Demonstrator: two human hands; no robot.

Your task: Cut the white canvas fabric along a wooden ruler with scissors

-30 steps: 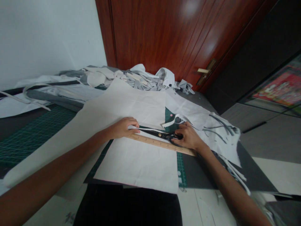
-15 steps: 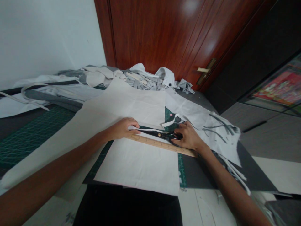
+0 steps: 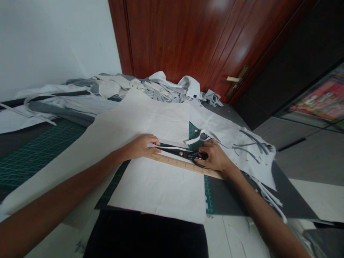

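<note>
My right hand (image 3: pixel 215 156) is closed around the handles of black scissors (image 3: pixel 181 153). Their blades point left along a narrow strip at the edge of white fabric (image 3: pixel 158 188). Between the fingers of my left hand (image 3: pixel 142 146) is the left end of that white fabric strip (image 3: pixel 151 145), close to the scissors' tips. A wooden ruler (image 3: pixel 185 165) lies across the white fabric just below the blades, its left end by my left hand and its right end under my right wrist.
Cream fabric (image 3: pixel 115 123) spreads left and behind over a green cutting mat (image 3: pixel 48 152). Cloth scraps (image 3: pixel 166 89) are heaped along the back by the wooden door (image 3: pixel 174 39). To the right lies white cloth (image 3: pixel 242 143) with dark strips (image 3: pixel 254 141) on it.
The scissors have crept slightly left toward my left hand, which keeps its grip on the strip. The ruler and fabric stay in place.
</note>
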